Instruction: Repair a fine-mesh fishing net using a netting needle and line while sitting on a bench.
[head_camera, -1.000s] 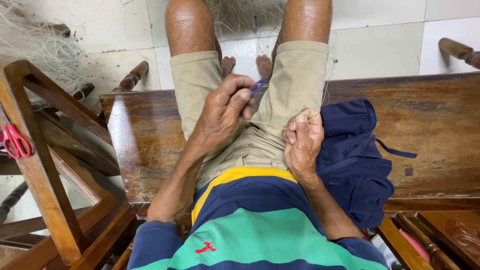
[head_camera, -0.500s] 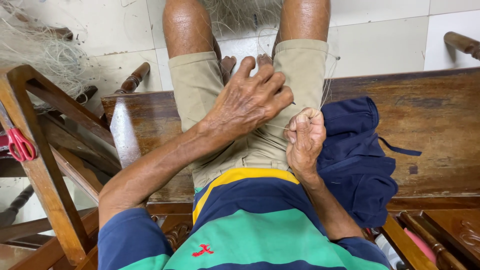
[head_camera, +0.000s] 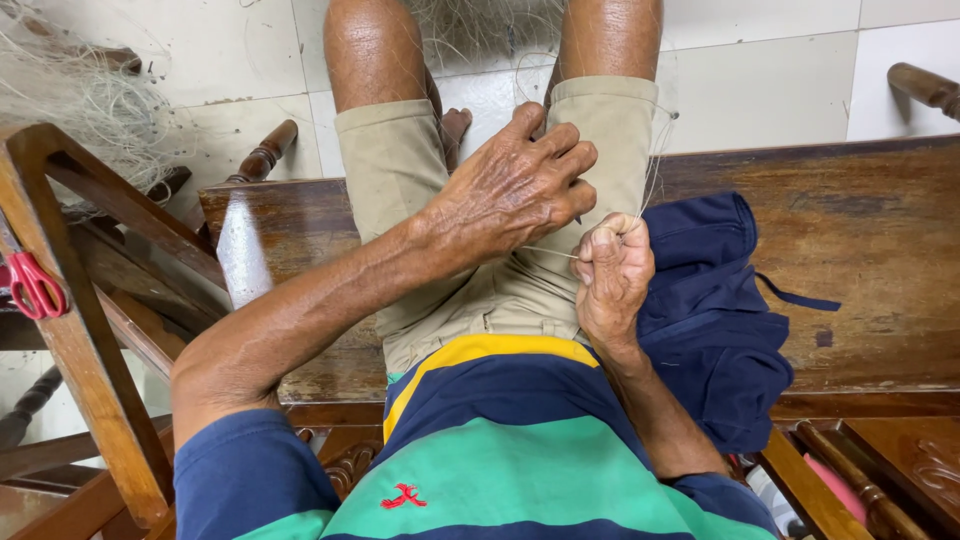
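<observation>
Nearest the camera: striped shirt (head_camera: 500, 450), navy, green & yellow bands, w/ khaki shorts (head_camera: 480, 290) just past it; person sits on a dark wooden bench (head_camera: 860, 260). Right hand (head_camera: 612, 275) is clenched in a fist over the lap, pinching a thin pale line (head_camera: 655, 170) that runs up from the fist toward the right knee. Left hand (head_camera: 515, 190) lies across the right thigh, fingers curled & closed on the same line, just beside the fist, nearly touching it; a short taut bit of line spans btwn the two hands. Navy cloth (head_camera: 715, 310) w/ a strap is bunched on the bench, right beside the right hand. At left, a wooden chair frame (head_camera: 80, 330) w/ red-handled scissors (head_camera: 32, 285) hanging at its edge. Farther off, both bare knees, white tile floor (head_camera: 780, 70), & a tangle of fine net (head_camera: 85, 95) heaped at far left on the floor.
</observation>
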